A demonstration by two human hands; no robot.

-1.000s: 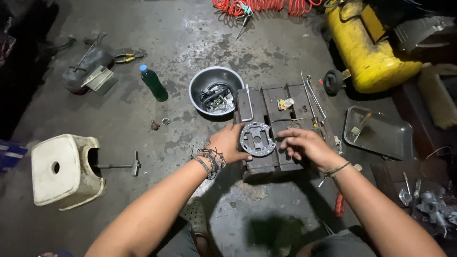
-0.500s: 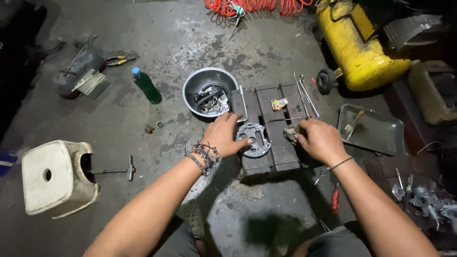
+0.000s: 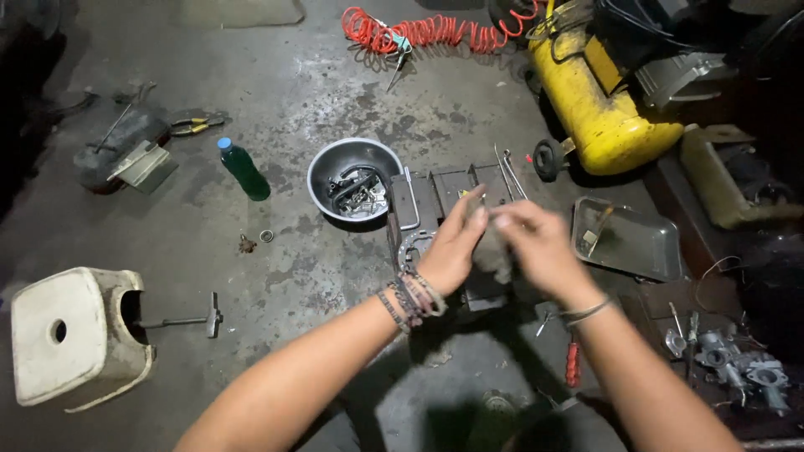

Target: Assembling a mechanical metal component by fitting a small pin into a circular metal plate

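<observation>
My left hand [image 3: 452, 247], with bead bracelets at the wrist, and my right hand [image 3: 536, 243] meet above a dark metal block [image 3: 444, 188] on the concrete floor. Both are blurred by motion. A dark grey piece [image 3: 496, 255] sits between the palms; my right hand's fingers curl over it and my left hand's fingers lie straight against it. A round toothed metal part [image 3: 412, 248] lies on the block, half hidden under my left hand.
A metal bowl [image 3: 331, 172] of small parts stands left of the block, then a green bottle [image 3: 244, 170]. A flat metal tray [image 3: 636, 251] lies to the right, a yellow tank [image 3: 607, 100] and red coiled hose [image 3: 419, 29] behind. A white stool [image 3: 71, 335] and a T-handle tool [image 3: 197, 320] lie left.
Both hands have lifted off the round part on the block and come together. My right hand went to the block's right side, then rose with the dark piece.
</observation>
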